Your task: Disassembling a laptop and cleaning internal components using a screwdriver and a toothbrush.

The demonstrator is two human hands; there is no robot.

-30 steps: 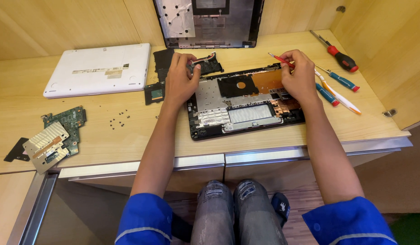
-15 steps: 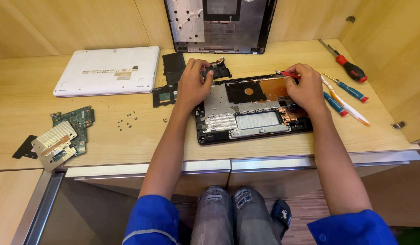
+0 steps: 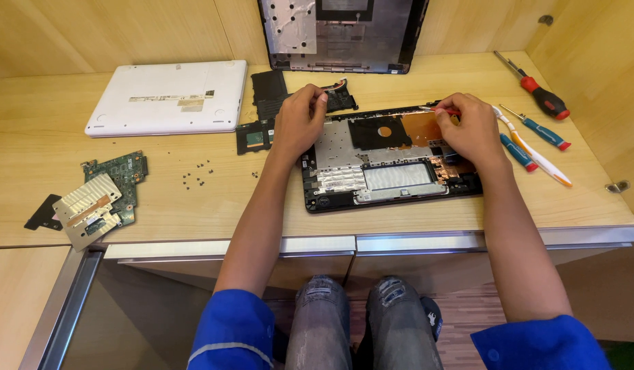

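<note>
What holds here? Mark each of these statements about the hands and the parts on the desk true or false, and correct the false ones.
1. The right hand holds a red-handled tool over the opened laptop base. True.
2. The left hand rests on the white laptop cover. False: it is at the base's upper left corner, apart from the cover.
3. A green circuit board lies at the desk's left end. True.
4. The loose screws sit inside the laptop base. False: they lie on the bare desk left of it.
5. The large red screwdriver lies right of the base. True.
</note>
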